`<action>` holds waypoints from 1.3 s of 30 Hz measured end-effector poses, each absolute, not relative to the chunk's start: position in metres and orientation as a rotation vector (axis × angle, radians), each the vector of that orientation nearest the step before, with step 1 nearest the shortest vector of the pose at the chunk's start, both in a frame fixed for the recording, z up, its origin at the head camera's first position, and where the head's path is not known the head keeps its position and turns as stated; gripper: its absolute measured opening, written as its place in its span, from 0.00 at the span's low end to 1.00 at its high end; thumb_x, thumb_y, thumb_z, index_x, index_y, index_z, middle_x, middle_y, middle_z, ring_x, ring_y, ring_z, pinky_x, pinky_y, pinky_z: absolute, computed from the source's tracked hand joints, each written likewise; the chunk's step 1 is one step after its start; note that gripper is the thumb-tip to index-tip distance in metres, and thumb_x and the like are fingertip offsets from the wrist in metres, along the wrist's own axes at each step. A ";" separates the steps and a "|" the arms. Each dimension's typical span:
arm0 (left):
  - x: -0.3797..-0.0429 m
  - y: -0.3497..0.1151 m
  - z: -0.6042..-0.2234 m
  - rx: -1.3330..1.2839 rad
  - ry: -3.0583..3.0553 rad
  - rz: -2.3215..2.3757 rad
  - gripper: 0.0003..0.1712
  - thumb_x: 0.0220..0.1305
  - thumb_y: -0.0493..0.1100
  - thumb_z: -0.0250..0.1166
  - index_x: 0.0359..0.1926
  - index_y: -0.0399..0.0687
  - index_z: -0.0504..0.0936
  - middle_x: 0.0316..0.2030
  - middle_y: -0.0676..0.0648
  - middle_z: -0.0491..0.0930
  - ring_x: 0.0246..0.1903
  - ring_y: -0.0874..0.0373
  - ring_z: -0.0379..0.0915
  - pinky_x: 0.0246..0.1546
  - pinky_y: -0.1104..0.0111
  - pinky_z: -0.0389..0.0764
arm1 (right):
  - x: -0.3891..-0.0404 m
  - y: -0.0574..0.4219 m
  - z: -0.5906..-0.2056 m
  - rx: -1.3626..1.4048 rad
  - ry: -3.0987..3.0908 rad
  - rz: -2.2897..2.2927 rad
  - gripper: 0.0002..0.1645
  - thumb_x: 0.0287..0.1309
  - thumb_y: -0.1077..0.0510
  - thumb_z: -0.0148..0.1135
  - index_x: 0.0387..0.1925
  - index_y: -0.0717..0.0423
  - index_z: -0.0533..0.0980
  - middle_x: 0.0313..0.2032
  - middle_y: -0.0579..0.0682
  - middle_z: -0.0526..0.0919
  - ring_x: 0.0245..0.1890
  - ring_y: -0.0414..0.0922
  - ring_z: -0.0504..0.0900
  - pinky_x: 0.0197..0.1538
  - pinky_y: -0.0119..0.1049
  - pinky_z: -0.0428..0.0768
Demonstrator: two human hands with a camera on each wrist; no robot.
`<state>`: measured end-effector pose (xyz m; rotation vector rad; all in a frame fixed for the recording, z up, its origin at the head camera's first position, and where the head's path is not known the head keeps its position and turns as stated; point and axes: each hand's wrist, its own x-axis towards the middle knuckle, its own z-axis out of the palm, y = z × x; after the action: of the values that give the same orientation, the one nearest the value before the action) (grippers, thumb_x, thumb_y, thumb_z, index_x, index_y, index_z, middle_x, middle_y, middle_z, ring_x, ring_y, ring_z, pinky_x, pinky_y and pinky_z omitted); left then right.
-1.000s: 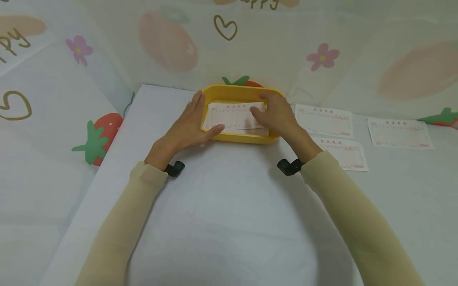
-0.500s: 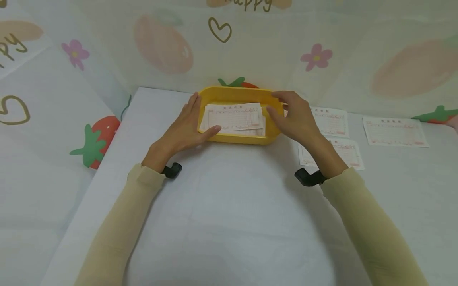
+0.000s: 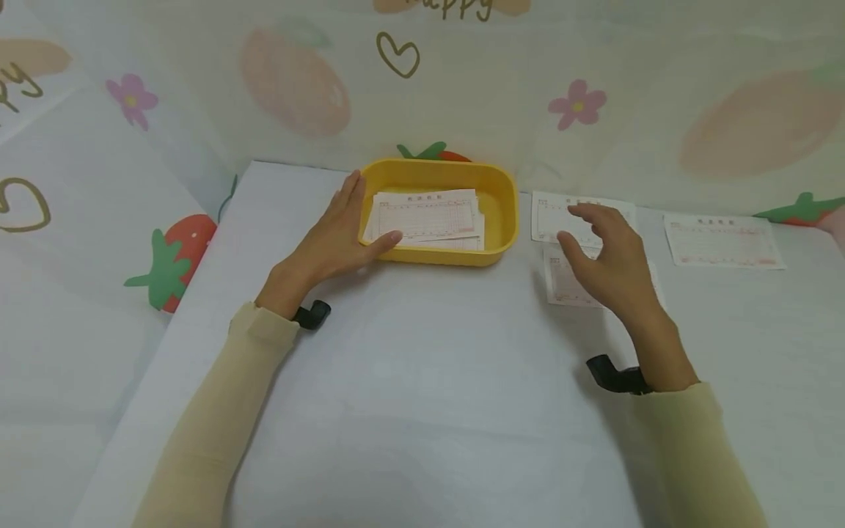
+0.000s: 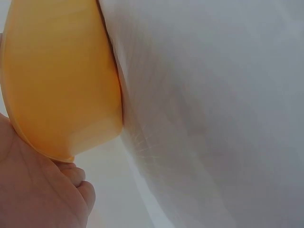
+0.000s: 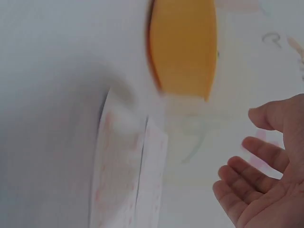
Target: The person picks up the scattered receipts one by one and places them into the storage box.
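The left hand (image 3: 328, 233) holds the left end of a yellow plastic tray (image 3: 436, 257), fingers along its outer side and thumb over the front rim. In the left wrist view this hand (image 4: 40, 183) lies against the rim of the tray (image 4: 61, 80). Inside the tray is a small stack of printed paper slips (image 3: 425, 215). The right hand (image 3: 610, 257) is above two printed slips to the tray's right, its thumb and fingers spread apart and holding nothing. The back slip (image 3: 549, 218) and front slip (image 3: 571, 284) are partly hidden by it.
Another printed slip (image 3: 722, 242) lies farther right on the white tabletop (image 3: 429, 381). A patterned cloth (image 3: 475, 88) with fruit and flowers hangs right behind the tray. Black wrist-worn cameras (image 3: 313, 314) sit on both wrists.
The right hand has come out of the tray, let go of the slips there, and moved right over the loose slips. The left hand stays at the tray's left end.
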<state>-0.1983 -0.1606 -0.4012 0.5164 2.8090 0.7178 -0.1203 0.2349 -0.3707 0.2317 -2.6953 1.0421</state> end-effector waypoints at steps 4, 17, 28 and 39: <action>-0.200 -0.160 -0.403 0.531 2.799 0.727 0.70 0.67 0.82 0.50 0.85 0.47 0.24 0.86 0.48 0.21 0.87 0.48 0.25 0.88 0.50 0.39 | -0.104 0.264 -0.374 0.163 -2.758 1.002 0.27 0.73 0.58 0.64 0.69 0.63 0.75 0.69 0.67 0.76 0.70 0.66 0.74 0.70 0.67 0.75; -0.199 -0.153 -0.404 0.552 2.774 0.725 0.70 0.67 0.82 0.50 0.84 0.47 0.23 0.86 0.49 0.20 0.87 0.51 0.21 0.88 0.52 0.36 | -0.080 0.320 -0.378 -0.032 -3.041 0.921 0.34 0.78 0.46 0.57 0.75 0.61 0.69 0.73 0.72 0.69 0.69 0.77 0.70 0.66 0.78 0.71; -0.198 -0.159 -0.400 0.545 2.805 0.702 0.70 0.67 0.82 0.50 0.84 0.45 0.24 0.86 0.47 0.21 0.87 0.50 0.22 0.88 0.52 0.37 | -0.087 0.331 -0.380 -0.044 -3.048 0.873 0.33 0.79 0.47 0.55 0.74 0.62 0.69 0.74 0.73 0.68 0.68 0.76 0.69 0.65 0.77 0.71; -0.199 -0.161 -0.402 0.526 2.813 0.700 0.70 0.67 0.81 0.51 0.85 0.45 0.25 0.86 0.47 0.22 0.87 0.49 0.23 0.88 0.52 0.37 | -0.091 0.338 -0.389 -0.036 -3.178 0.843 0.37 0.78 0.43 0.56 0.76 0.62 0.66 0.75 0.74 0.64 0.73 0.76 0.64 0.67 0.79 0.67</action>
<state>-0.1988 -0.1609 -0.4018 0.5260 2.8132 0.7004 -0.0907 0.3381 -0.3893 -0.0365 -3.1784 0.8434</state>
